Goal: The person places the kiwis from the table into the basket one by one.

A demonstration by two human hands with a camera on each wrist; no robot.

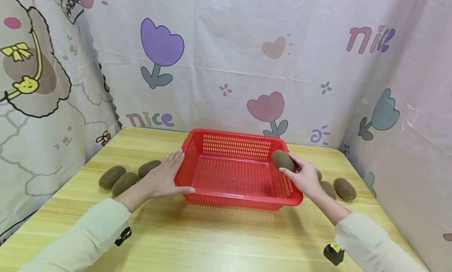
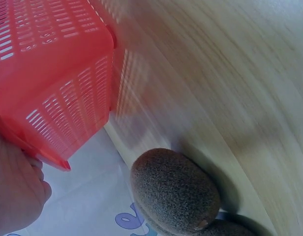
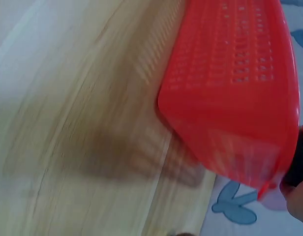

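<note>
A red plastic basket [image 1: 233,195] with slotted walls stands mid-table in the head view. My left hand [image 1: 164,178] rests on its left rim, fingers extended and thumb along the front corner. In my right hand [image 1: 305,176] I grip a brown kiwi [image 1: 282,161] over the basket's right rim. The left wrist view has the basket's outer wall [image 2: 68,108], the left hand [image 2: 18,189] at its rim and a fuzzy kiwi [image 2: 173,191] on the table. In the right wrist view, the right hand [image 3: 300,201] and a dark part of the held kiwi [image 3: 300,160] are at the edge.
Several kiwis lie on the wooden table [image 1: 219,240]: a left group with one kiwi [image 1: 112,177] outermost, and a right group with one kiwi [image 1: 345,189] outermost. A printed cloth [image 1: 226,60] hangs behind the table and along both sides.
</note>
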